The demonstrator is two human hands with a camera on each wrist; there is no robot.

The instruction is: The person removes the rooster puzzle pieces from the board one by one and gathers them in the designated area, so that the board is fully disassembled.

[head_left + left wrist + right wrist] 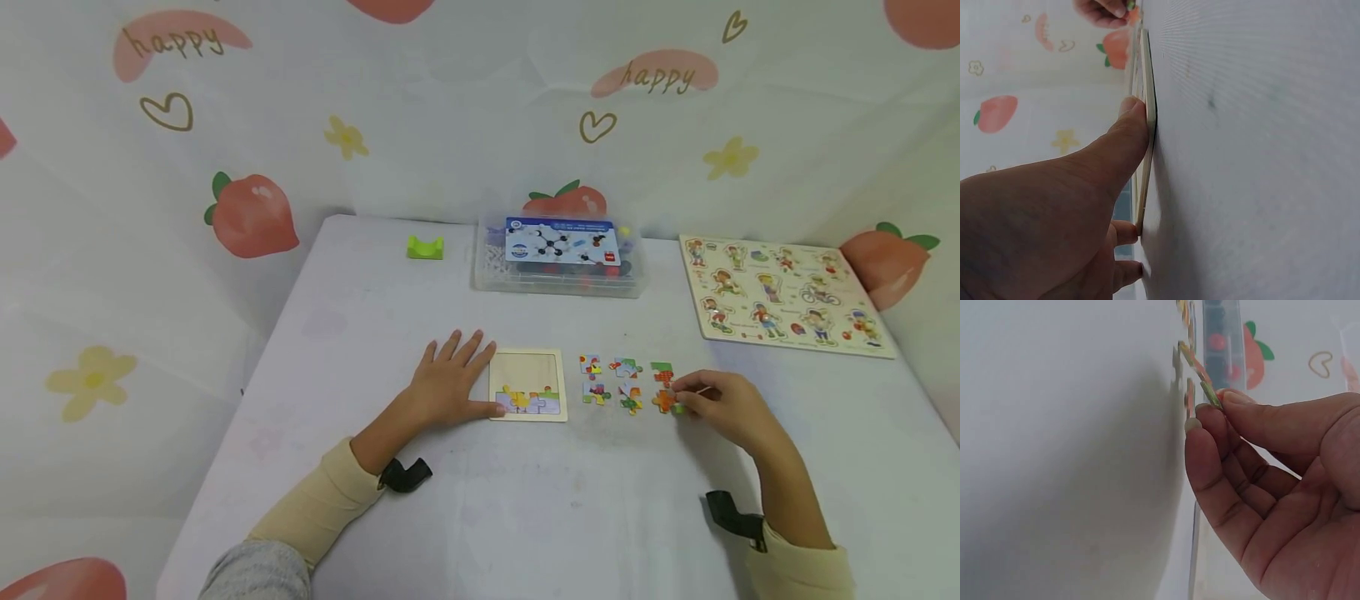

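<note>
1. Evidently thin and rigid, the orange-and-green jigsaw piece (664, 401) should prove very light, its printed face perhaps slightly slick. It is at the right end of the nearer row of loose jigsaw pieces (597, 393), over the white surface (495, 517).
2. Opposite edges look the best hold (the narrow tabs seem likeliest to chip). The right hand (727, 408) pinches its right side between thumb and fingertips, nearly closed; the piece tilts, and I cannot tell whether its far edge touches down.
3. Fingers spread and nearly straight, the left hand (450, 385) grips nothing; its thumb rests on the lower left of the wooden puzzle tray (528, 351).
4. Inside that tray, joined jigsaw pieces (543, 405) line the near edge; bare wood shows beyond.
5. Farther back, a clear plastic case (555, 288) contains small white, red and dark parts, under a molecule-printed card (562, 242).
</note>
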